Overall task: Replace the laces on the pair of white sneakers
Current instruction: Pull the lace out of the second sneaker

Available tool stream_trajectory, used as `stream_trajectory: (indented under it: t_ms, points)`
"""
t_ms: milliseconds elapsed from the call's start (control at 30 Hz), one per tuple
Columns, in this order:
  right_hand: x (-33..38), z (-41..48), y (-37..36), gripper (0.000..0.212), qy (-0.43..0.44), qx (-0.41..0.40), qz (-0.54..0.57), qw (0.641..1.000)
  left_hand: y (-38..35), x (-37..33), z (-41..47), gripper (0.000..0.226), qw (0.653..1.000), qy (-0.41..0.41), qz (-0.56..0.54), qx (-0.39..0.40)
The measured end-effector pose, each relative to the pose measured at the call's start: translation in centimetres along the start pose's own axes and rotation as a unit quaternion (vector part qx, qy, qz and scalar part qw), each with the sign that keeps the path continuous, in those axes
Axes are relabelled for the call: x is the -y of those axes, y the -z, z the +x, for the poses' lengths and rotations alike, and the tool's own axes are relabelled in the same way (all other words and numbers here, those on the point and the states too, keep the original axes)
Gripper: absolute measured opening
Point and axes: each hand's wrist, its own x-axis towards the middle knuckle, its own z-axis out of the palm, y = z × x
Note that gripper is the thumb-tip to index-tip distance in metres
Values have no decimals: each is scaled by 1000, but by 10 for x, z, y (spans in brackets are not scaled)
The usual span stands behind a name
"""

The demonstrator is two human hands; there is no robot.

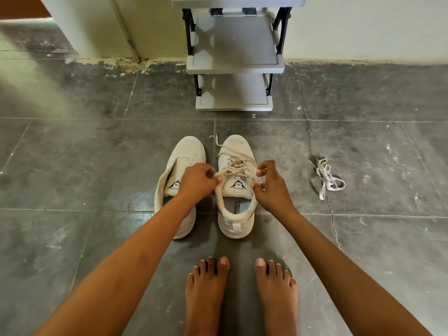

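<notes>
Two white sneakers stand side by side on the grey tiled floor, toes pointing away from me. The left sneaker (180,166) has no lace in its eyelets. The right sneaker (236,185) carries a loose cream lace (236,161) crossed over its tongue. My left hand (197,181) pinches the lace at the upper left eyelets of the right sneaker. My right hand (270,184) pinches at the upper right eyelet side of the same shoe. A second loose white lace (327,177) lies bundled on the floor to the right.
A grey plastic shoe rack (234,66) with black posts stands against the wall just beyond the sneakers. My bare feet (240,294) rest on the floor below the shoes. Cream walls rise at the back.
</notes>
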Motion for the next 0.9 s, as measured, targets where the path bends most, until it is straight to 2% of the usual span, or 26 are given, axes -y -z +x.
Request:
stream_trajectory:
  t_ms: [67,133,200,300,400,467,500,567,633,667,700,767,833,900]
  points:
    - [2,-4,-3,45,24,-1,-45,999,-1,-2,-3,23,998,-52,22,-13]
    - [4,-11,-11,50,57,6,-138,989,-7,-5,-6,30,985,-135,101,-26]
    - [3,-18,-18,51,72,19,-188,979,-13,-9,-7,33,967,-183,176,-28]
    - [-3,-22,-19,56,53,50,-183,980,-18,-13,-3,35,955,-190,228,-24]
    - [-7,-21,-18,59,51,66,-223,971,-24,-17,-3,27,931,-206,298,-41]
    - [-6,-21,-20,57,46,69,-241,967,-28,-23,1,26,931,-182,316,-26]
    - [-6,-22,-21,56,42,69,-253,964,-27,-29,3,25,947,-153,283,-8]
    - [-6,-23,-21,56,39,55,-286,956,-22,-41,9,13,984,-89,149,27]
    - [-5,-24,-20,56,36,38,-305,951,-18,-46,12,12,997,-52,-4,61]
    - [-5,-24,-20,56,38,32,-313,949,-17,-45,11,12,995,-35,-42,81]
    - [-5,-23,-20,56,44,28,-321,946,-18,-42,9,8,995,-24,-27,95]
    - [-4,-22,-22,55,56,36,-324,944,-18,-34,11,20,986,-42,142,83]
    - [-4,-21,-23,55,57,58,-280,957,-13,-30,12,27,956,-92,275,48]
    - [-4,-21,-23,55,47,73,-213,973,-8,-30,11,27,946,-162,281,22]
